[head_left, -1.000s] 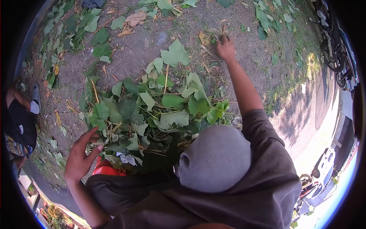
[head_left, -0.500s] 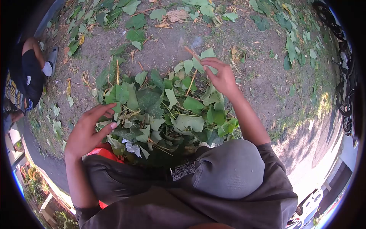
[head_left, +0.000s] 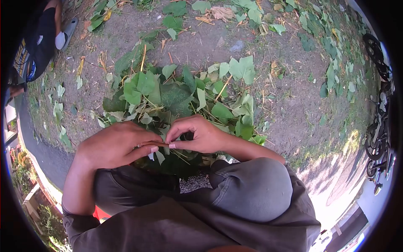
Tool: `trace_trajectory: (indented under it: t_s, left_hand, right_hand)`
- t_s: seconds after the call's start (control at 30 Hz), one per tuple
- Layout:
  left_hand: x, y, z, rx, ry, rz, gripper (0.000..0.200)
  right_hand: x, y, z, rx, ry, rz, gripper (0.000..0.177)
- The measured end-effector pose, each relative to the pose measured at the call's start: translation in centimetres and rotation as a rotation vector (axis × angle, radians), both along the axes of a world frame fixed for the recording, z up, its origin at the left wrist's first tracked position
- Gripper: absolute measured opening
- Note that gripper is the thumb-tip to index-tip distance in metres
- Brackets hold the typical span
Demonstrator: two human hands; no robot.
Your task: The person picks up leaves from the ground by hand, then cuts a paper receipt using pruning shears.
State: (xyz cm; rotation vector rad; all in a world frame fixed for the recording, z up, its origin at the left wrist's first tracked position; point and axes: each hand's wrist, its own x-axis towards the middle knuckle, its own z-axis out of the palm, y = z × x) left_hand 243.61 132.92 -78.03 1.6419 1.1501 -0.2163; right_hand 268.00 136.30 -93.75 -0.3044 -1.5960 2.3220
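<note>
My left hand (head_left: 119, 145) and my right hand (head_left: 199, 135) meet above my lap, at the near edge of a heap of leaves. Between their fingertips lies a thin reddish-brown stalk (head_left: 156, 143). Thumb and fingers of the left hand pinch one part of it, and those of the right hand pinch its right end. Whether it is one piece or several is hard to see. Just beyond the hands, the heap of broad green leaves (head_left: 174, 98) has pale undersides and yellowish stems showing.
Bare ground (head_left: 289, 92) carries scattered leaves and dry stems. Another person's leg and sandal (head_left: 67, 33) are at the upper left. Parked motorcycles (head_left: 375, 138) line the right edge. My knee (head_left: 256, 189) rises close below the right forearm.
My right hand has come from the far side of the heap back to the left hand, bringing the stalk. The left hand has closed on it. The view has shifted slightly.
</note>
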Motion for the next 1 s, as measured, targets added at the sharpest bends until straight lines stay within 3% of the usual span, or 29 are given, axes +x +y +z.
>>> trace_trajectory:
  t_s: [0.33,0.37,0.47,0.5,0.6,0.77,1.0]
  left_hand:
    - [-0.5,0.2,0.2,0.07,0.029,0.053,0.03]
    - [-0.7,-0.4,0.2,0.029,0.033,0.061,0.03]
    - [-1.0,-0.8,-0.5,0.219,0.168,0.076,0.032]
    - [-1.1,-0.9,-0.7,0.198,0.184,0.066,0.034]
    - [-1.7,-1.4,-0.9,0.226,0.21,0.076,0.034]
    - [-1.4,-0.9,-0.1,0.115,0.17,0.079,0.029]
    - [-0.9,-0.5,0.2,0.03,0.117,0.092,0.036]
  right_hand:
    - [0.1,-0.7,-1.3,-0.438,0.024,-0.023,0.013]
    - [0.0,-0.7,-1.5,-0.431,0.03,-0.038,0.014]
    - [-0.8,-0.5,-1.4,-0.453,0.003,-0.145,0.018]
    - [-1.1,-0.6,-1.9,-0.345,0.036,-0.164,0.024]
    - [-1.6,-0.8,-1.8,-0.467,0.098,-0.195,0.029]
    - [-1.1,-0.8,-2.2,-0.485,0.193,-0.217,0.033]
    - [-1.0,-1.0,-2.7,-0.747,0.288,-0.277,0.033]
